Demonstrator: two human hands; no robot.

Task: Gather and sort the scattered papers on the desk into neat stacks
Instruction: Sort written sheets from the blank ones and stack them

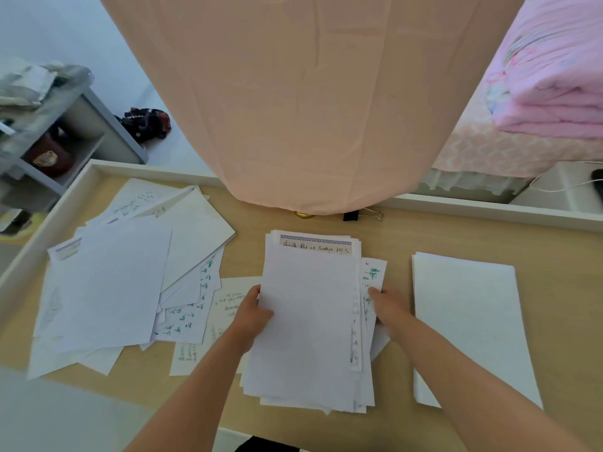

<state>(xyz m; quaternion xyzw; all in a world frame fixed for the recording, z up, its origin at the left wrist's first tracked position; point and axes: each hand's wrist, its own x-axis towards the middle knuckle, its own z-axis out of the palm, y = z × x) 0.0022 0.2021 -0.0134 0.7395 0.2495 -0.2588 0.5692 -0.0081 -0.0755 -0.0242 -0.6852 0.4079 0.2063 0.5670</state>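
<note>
A thick middle stack of papers (310,321) lies on the wooden desk (456,236), its top sheet blank, written sheets poking out at its far and right edges. My left hand (253,316) grips the stack's left edge, thumb on top. My right hand (386,308) holds its right edge among the handwritten sheets. A neat stack of blank white sheets (470,324) lies to the right, apart from both hands. On the left spreads a loose scattered pile of papers (124,282), some with green handwriting.
A pink lampshade (310,93) hangs over the desk's far middle. A black binder clip (360,215) lies behind the middle stack. The desk has a raised white rim (489,207). A grey shelf unit (75,138) stands far left, pink folded bedding (554,86) far right.
</note>
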